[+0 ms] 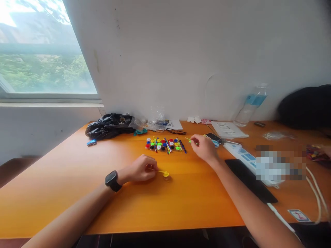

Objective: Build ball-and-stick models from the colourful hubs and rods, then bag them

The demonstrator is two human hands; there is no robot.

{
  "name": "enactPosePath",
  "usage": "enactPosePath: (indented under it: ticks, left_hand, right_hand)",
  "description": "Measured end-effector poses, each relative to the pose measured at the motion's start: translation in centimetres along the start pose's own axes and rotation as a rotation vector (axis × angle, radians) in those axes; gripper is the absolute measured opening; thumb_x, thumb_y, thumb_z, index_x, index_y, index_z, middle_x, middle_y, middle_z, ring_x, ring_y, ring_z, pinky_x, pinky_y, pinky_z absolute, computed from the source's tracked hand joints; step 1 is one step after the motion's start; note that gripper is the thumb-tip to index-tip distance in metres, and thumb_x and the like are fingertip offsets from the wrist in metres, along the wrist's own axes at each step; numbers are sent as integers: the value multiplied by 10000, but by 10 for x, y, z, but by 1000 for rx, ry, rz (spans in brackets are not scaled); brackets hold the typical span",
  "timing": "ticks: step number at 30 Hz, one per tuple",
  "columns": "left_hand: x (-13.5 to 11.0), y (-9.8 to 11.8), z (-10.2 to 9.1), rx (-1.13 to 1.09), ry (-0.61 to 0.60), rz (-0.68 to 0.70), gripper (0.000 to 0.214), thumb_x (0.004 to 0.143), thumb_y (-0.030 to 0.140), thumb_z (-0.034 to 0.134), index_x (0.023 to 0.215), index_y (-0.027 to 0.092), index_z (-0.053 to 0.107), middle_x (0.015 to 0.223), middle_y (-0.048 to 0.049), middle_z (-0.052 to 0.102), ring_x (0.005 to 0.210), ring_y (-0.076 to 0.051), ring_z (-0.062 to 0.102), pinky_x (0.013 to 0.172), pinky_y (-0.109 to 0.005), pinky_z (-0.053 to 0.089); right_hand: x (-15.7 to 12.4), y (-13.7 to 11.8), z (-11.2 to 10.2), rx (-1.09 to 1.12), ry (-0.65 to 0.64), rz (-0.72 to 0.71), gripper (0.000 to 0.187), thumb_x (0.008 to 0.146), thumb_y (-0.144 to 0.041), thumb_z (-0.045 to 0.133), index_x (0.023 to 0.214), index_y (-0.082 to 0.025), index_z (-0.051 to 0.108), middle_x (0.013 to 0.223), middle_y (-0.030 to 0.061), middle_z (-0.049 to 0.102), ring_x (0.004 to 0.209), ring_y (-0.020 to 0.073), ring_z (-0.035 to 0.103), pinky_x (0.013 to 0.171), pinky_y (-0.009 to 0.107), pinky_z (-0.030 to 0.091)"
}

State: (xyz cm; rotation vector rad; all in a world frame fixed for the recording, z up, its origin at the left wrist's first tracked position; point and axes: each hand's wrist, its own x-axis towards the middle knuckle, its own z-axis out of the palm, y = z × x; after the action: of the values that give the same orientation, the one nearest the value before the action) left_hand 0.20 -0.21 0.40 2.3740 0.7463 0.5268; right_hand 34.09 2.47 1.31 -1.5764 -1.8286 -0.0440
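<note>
My left hand (144,168), with a black watch (113,181) on its wrist, rests low over the table. Its fingers are closed on a thin yellow stick (161,171) that reaches to a small yellow disc-shaped cap (166,174). Under this cap is a small clear piece (167,178) on the wood. Farther back, my right hand (204,147) is closed in a pinch on a thin yellow-green stick (188,139), whose end pokes out to the left. Between the hands, toward the back, small round coloured caps (160,144) lie in groups with bundles of thin coloured sticks (168,146).
A black plastic bag (108,125) and a small blue packet (91,142) lie at the back left. Glasses (176,131) are near the wall. To the right are a clear bottle (249,108), a white power strip (244,157), a black flat device (249,179) and cables (317,194).
</note>
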Motion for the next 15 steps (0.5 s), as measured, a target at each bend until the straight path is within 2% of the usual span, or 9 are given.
enactPosePath:
  ticks: [3, 6, 9, 12, 13, 15]
  left_hand:
    - [1, 4, 7, 38, -3, 40, 188, 817, 113, 598, 848, 203, 760, 820, -35, 724, 697, -145, 588, 665, -256, 448]
    - [1, 6, 11, 79, 13, 59, 172, 849, 130, 601, 854, 204, 756, 805, -38, 709, 691, -147, 584, 650, -255, 441]
    - [1, 4, 12, 110, 46, 82, 153, 856, 135, 601, 859, 198, 740, 800, -32, 708, 677, -141, 586, 633, -247, 437]
    - [0, 1, 12, 152, 95, 100, 142, 844, 119, 602, 858, 190, 725, 822, -24, 723, 690, -135, 611, 647, -240, 452]
    - [0, 0, 12, 165, 106, 105, 142, 844, 115, 603, 858, 190, 723, 831, -22, 729, 700, -136, 622, 656, -239, 457]
    - [0, -3, 11, 178, 118, 117, 143, 850, 116, 605, 867, 194, 724, 853, -19, 743, 719, -137, 645, 672, -238, 468]
  right_hand:
    - [-1, 9, -2, -288, -114, 25, 167, 899, -134, 592, 914, -185, 750, 894, 123, 790, 793, 261, 691, 658, 340, 403]
    - [-4, 9, -2, -410, -244, 41, 160, 891, -115, 624, 856, -187, 762, 840, 128, 783, 749, 253, 684, 608, 332, 341]
    - [-4, 4, -5, -449, -216, 43, 170, 926, -175, 620, 836, -181, 764, 859, 120, 776, 758, 243, 676, 589, 322, 311]
    - [-4, -5, -6, -298, -173, -17, 197, 969, -259, 606, 881, -177, 763, 900, 99, 764, 786, 224, 663, 613, 311, 349]
    - [-6, -9, -5, -184, -217, -58, 202, 976, -293, 612, 902, -183, 765, 899, 85, 759, 778, 211, 654, 627, 305, 372]
    - [-11, -20, 0, 89, -388, -123, 225, 982, -375, 633, 938, -201, 768, 881, 56, 748, 742, 183, 632, 642, 289, 415]
